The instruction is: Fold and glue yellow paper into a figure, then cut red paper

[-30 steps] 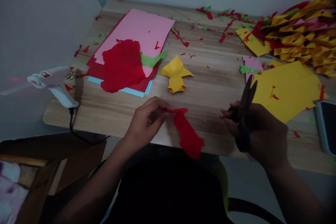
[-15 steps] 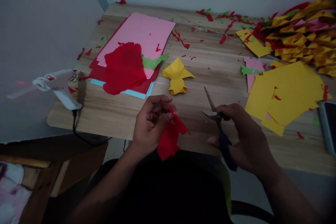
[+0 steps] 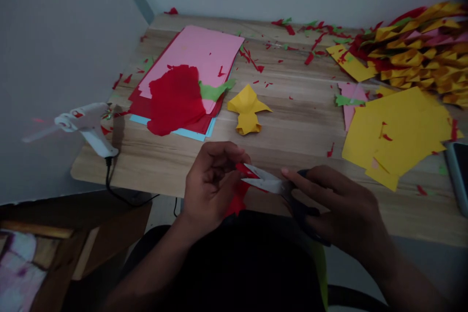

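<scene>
My left hand pinches a small piece of red paper near the table's front edge, its fingers hiding part of it. Dark-handled scissors are in my right hand. Their blades are slightly parted and point left, at the upper part of the red paper by my left fingertips. Beyond my hands a folded yellow paper shape lies on the wooden table.
A white glue gun with a cord stands at the left edge. Pink sheets lie under a red piece. Yellow sheets, folded yellow pieces, scraps and a phone-like object are at the right.
The scissors have swung left and their blades now reach the red paper at my left hand. My right hand has moved with them. A small red scrap now shows on the table left of the yellow sheets.
</scene>
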A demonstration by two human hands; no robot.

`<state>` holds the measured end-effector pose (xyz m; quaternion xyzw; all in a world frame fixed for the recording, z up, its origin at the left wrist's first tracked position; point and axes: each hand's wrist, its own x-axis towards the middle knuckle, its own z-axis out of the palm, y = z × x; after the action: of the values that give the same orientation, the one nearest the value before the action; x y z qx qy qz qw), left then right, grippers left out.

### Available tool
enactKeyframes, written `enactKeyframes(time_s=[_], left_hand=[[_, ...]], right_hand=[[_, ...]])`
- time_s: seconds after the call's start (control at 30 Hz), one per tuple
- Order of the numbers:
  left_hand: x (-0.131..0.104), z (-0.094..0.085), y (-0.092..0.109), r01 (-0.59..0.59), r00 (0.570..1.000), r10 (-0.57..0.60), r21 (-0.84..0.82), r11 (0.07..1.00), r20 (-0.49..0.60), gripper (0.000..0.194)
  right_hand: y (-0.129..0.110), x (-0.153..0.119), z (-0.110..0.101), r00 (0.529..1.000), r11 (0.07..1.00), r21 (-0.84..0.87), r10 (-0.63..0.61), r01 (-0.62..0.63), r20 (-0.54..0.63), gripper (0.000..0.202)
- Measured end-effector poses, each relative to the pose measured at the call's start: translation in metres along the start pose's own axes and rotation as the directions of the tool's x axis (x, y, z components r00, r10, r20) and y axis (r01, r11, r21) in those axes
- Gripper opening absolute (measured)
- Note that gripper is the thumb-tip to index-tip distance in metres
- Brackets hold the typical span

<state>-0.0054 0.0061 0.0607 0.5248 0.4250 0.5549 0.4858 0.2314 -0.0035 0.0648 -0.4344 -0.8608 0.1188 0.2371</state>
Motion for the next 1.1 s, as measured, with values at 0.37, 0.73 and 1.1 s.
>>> enactKeyframes(time_s=[0.37, 0.73, 1.1], left_hand=[[0.001, 0.002, 0.005, 0.018, 1.0, -0.018, -0.001, 1.0, -0.023, 0.028], [0.005, 0.003, 0.005, 0.102, 0.994, -0.104, -0.102, 0.99, -0.014, 0.025], [0.007, 0.001, -0.002, 0.2, 0.98, -0.199, -0.058, 0.978, 0.019, 0.028]], right_hand=[[0.004, -0.004, 0.0, 0.999, 0.99, -0.141, -0.027, 0.03, 0.026, 0.054], [0.011, -0.01, 0.012, 1.0, 0.999, -0.04, -0.018, 0.018, 0.016, 0.043], [0.006, -0.009, 0.018, 0.995, 0.997, -0.006, 0.081, -0.082, -0.056, 0.038]])
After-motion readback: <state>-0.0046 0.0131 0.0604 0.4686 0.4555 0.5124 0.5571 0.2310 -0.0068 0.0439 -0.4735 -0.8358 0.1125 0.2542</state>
